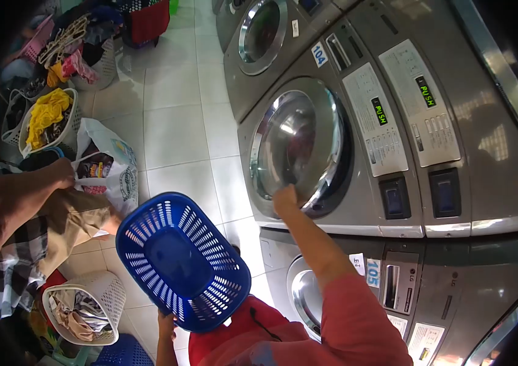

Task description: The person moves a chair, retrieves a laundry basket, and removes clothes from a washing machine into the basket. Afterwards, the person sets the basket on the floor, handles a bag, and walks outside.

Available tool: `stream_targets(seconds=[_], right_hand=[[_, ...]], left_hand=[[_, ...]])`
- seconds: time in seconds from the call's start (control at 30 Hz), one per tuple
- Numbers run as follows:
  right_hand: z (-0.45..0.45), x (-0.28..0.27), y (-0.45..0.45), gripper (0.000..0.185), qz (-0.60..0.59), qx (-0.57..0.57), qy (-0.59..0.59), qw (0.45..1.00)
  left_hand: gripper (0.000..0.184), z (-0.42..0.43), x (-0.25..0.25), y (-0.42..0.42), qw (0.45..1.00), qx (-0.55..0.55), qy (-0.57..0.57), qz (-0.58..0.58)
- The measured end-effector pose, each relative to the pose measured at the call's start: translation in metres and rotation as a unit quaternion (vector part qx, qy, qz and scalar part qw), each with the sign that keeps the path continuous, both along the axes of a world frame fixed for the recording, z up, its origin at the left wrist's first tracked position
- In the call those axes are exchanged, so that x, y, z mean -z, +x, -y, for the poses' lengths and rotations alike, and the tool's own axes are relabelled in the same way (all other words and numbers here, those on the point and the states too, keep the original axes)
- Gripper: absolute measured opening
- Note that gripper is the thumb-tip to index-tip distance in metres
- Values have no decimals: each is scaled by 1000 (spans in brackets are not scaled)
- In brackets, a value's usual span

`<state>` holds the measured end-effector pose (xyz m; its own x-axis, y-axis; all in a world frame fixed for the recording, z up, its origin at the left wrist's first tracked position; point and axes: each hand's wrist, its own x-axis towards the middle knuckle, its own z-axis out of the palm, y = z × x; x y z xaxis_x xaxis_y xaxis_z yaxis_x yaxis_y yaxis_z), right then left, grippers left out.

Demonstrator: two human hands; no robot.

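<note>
My left hand (166, 324) grips the rim of a blue plastic laundry basket (179, 259), which has slotted sides and nothing inside. The basket is held in front of my red shirt. My right hand (285, 199) is closed at the lower edge of the round glass door (295, 137) of the washing machine (326, 91) labelled 104. The fingertips are partly hidden behind the hand. The door looks ajar, with a dark gap along its right side. Dark reddish cloth shows dimly through the glass.
At left a person's hand (60, 174) holds a white plastic bag (109, 165). Laundry baskets of clothes stand around: one with yellow cloth (48, 116), another white one (112, 299). Below is machine 105 (307, 287). Green displays (380, 111) read PUSH. Pale tiles (173, 131) cover the floor.
</note>
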<state>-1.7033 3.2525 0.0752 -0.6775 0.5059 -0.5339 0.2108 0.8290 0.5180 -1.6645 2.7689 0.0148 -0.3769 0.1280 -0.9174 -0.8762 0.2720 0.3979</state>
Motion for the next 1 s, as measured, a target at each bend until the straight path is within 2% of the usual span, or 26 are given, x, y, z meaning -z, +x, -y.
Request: stream_targets(seconds=[0.03,0.1,0.17,0.23,0.27,0.33,0.4,0.47,0.5,0.57,0.63,0.67,0.73,0.77,0.83,0.97,1.0], right_hand=[[15,-2,-16,17,9,-41,-1,999],[43,-12,-58,21,61,-31,-20,997],[63,-16,-90,21,38,-69,-22,997],[86,-22,-118,22,8,-133,-15,991],[97,-38,-135,23,-5,-171,1,985],[106,-88,-163,31,-99,-232,-63,966],[93,-131,-180,43,-142,-236,-87,957],[58,-146,-191,48,-256,-281,-118,917],[41,-153,-196,48,-258,-284,-118,916],[5,-160,-205,49,-401,-429,-161,793],[-30,-172,-221,41,-432,-396,-83,806],[-47,-175,-231,41,-434,-396,-92,804],[-83,-176,-244,35,-472,-260,-162,827],[-92,-175,-250,35,-463,-252,-170,833],[-99,-173,-273,38,-492,-291,-195,797],[-142,-154,-320,42,-511,-301,-261,762],[-157,-154,-327,44,-523,-246,-379,722]], left_hand=[[68,7,2,5,999,13,-21,-25],[65,15,1,11,999,-23,3,-44],[64,24,5,21,996,-63,43,-41],[64,18,-18,18,997,-65,27,-36],[64,16,-27,18,998,-58,9,-26],[66,16,-29,21,998,-56,14,-26],[65,8,-36,21,998,-61,22,-14],[65,5,-28,25,998,-65,23,-10],[64,1,-26,25,996,-77,32,-11],[64,-10,-23,26,995,-88,36,-3],[64,-25,-22,27,995,-92,29,-2],[65,-35,-22,26,995,-92,25,-3],[65,-57,-21,26,997,-79,18,-19],[65,-73,-28,24,996,-83,18,-20],[64,-101,-33,15,996,-89,5,-14],[61,-154,-16,-9,996,-85,-2,-14],[61,-170,-14,-16,995,-97,12,-20]])
